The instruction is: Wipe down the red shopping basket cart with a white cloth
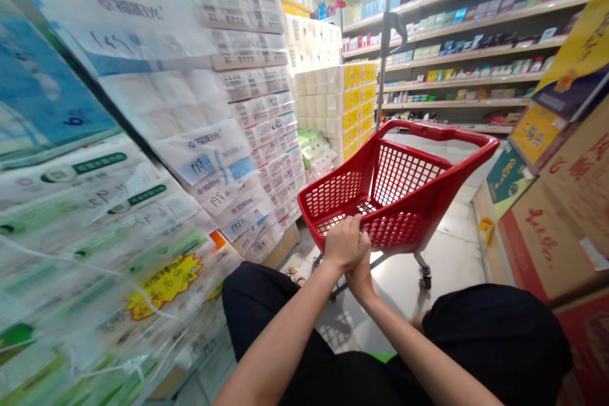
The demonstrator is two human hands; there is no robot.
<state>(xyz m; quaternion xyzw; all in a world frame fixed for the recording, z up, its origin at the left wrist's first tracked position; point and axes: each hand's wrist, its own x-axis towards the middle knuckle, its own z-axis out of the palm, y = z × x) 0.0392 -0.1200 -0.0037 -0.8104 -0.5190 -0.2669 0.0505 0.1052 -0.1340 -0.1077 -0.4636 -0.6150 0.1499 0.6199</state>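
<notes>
A red plastic shopping cart [394,222] with mesh sides stands on wheels in front of me, and no goods show in its basket. My left hand [341,242] is at the cart's near edge, its fingers closed and pressed against my other hand. Just right of it and partly under it, my right hand [360,269] is closed too, at the same edge. The two hands overlap, so whether their fingers grip the rim or only each other is hidden.
Stacked tissue packs [209,146] rise close on the left. Cardboard boxes [547,228] line the right side. Behind the cart are a metal pole [386,44] and shelves [466,54] of small goods. My knees, in dark cloth, flank my arms above the tiled floor [457,228].
</notes>
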